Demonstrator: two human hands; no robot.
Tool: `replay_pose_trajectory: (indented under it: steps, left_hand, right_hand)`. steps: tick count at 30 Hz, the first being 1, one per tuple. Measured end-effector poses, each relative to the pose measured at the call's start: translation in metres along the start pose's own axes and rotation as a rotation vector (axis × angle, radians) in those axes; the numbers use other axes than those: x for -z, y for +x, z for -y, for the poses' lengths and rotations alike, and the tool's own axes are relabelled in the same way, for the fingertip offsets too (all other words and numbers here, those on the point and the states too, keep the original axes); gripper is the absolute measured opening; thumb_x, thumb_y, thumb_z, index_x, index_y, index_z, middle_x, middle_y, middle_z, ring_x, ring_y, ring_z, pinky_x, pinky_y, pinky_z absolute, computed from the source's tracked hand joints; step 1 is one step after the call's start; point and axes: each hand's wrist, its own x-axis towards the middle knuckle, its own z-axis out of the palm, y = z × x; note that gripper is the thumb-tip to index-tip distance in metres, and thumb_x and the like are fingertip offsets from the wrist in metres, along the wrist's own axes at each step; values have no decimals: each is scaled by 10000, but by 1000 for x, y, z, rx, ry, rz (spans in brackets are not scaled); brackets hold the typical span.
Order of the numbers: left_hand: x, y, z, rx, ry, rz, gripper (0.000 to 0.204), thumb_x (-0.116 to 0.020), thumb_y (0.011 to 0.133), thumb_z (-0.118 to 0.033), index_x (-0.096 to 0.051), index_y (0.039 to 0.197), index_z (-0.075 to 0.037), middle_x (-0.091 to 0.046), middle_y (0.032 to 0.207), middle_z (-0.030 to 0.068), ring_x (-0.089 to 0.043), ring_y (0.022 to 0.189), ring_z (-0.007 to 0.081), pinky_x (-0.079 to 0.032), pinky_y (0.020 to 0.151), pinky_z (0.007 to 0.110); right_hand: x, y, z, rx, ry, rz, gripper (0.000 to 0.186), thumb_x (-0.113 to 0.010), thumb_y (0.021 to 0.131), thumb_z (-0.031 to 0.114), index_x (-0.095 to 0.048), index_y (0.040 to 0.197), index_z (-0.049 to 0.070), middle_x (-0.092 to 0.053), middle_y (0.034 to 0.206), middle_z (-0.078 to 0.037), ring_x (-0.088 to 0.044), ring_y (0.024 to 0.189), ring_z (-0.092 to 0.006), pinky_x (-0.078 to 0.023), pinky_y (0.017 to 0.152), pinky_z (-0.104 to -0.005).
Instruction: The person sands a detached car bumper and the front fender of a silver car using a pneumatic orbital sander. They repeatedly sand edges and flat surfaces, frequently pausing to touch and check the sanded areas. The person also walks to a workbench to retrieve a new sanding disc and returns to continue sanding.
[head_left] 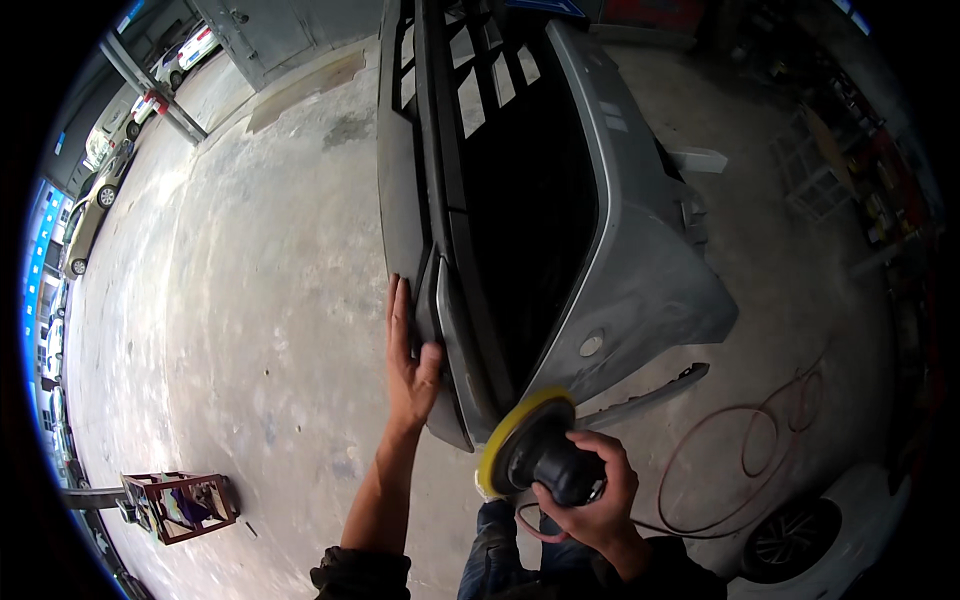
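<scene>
A grey car bumper point(655, 270) with dark trim and a black opening stands in front of me, its end pointing toward me. My left hand point(408, 370) rests against the bumper's left edge, fingers stretched out along it and thumb over the near side. In my right hand point(605, 500) is a round black orbital sander point(550, 462), fingers wrapped about its body. The sander's yellow pad point(492, 462) is tilted on edge, close by the bumper's near end. From this view I cannot tell whether the pad touches it.
A reddish air hose point(690, 440) loops over the floor at right, near a white car's wheel point(795, 535). A loose trim strip point(650, 398) lies beyond the sander. A small cart point(180, 505) stands at lower left. Parked cars point(105, 190) and cluttered shelves point(880, 190) line the sides.
</scene>
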Motion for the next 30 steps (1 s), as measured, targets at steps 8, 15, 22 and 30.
replay_pose_trajectory:
  steps: [8,15,22,30]
  left_hand:
    - [-11,-3,-19,116,219,-4,1157,-799,644,-228,-218,1617,8,-287,1637,271,-308,1511,421,-278,1235,478]
    - [-17,-4,-25,86,267,-22,1121,-736,639,-156,-218,1617,17,-318,1618,263,-337,1498,397,-277,1235,464]
    - [-20,-6,-23,130,142,-51,1108,-773,635,-167,-265,1606,-7,-271,1659,251,-271,1535,417,-241,1249,485]
    - [-18,-5,-22,122,160,-43,1094,-762,649,-174,-264,1609,-15,-268,1658,254,-277,1532,423,-250,1251,487]
  right_hand:
    - [18,-9,-9,-23,-4,-49,706,-928,651,99,-529,1231,40,-678,1186,-173,-702,1031,-345,-577,901,-423]
    - [17,-6,-11,-32,7,-53,722,-923,643,108,-522,1238,34,-655,1200,-161,-673,1060,-300,-545,913,-404]
    - [20,-12,-14,-35,27,-61,704,-923,643,102,-528,1221,31,-657,1193,-160,-674,1072,-305,-543,927,-406]
    - [23,-11,-11,-40,44,-53,701,-925,643,106,-532,1219,34,-656,1196,-159,-673,1079,-306,-543,938,-409]
